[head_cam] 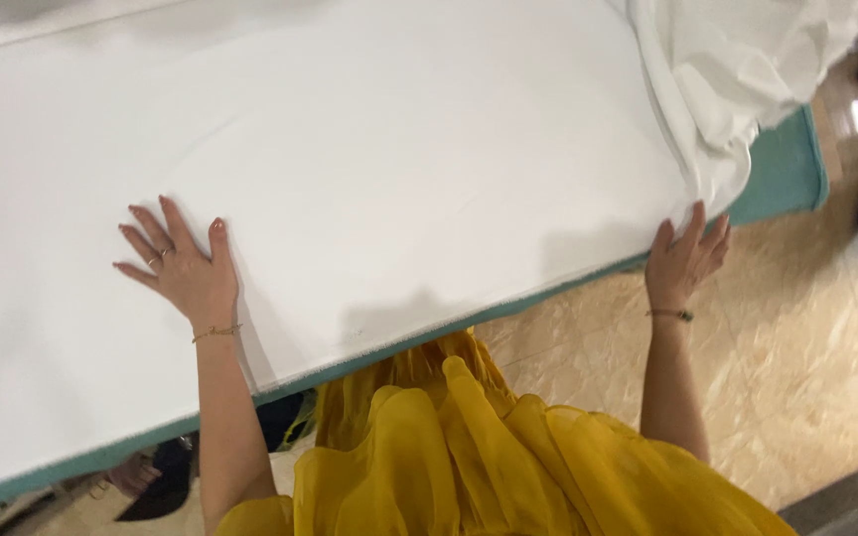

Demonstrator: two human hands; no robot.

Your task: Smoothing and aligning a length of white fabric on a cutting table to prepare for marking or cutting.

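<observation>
My left hand [183, 268] presses spread flat on the white cloth [379, 149]; my right hand [685, 260], at three o'clock, pinches its edge — pull evenly, keeping tension.

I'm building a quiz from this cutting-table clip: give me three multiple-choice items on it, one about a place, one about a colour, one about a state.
1. Where does the right hand sit?
A. At the near edge of the white fabric
B. On the floor
C. In the middle of the cloth

2. What colour is the table under the fabric?
A. Red
B. Teal
C. Black

3. How is the left hand placed?
A. Clenched in a fist
B. Lifted clear of the cloth
C. Flat, fingers spread on the cloth

Answers:
1 A, its fingers lie on the cloth's edge near the bunched corner.
2 B, a teal strip shows along the near edge and at the right end.
3 C, palm down with fingers fanned.
</observation>
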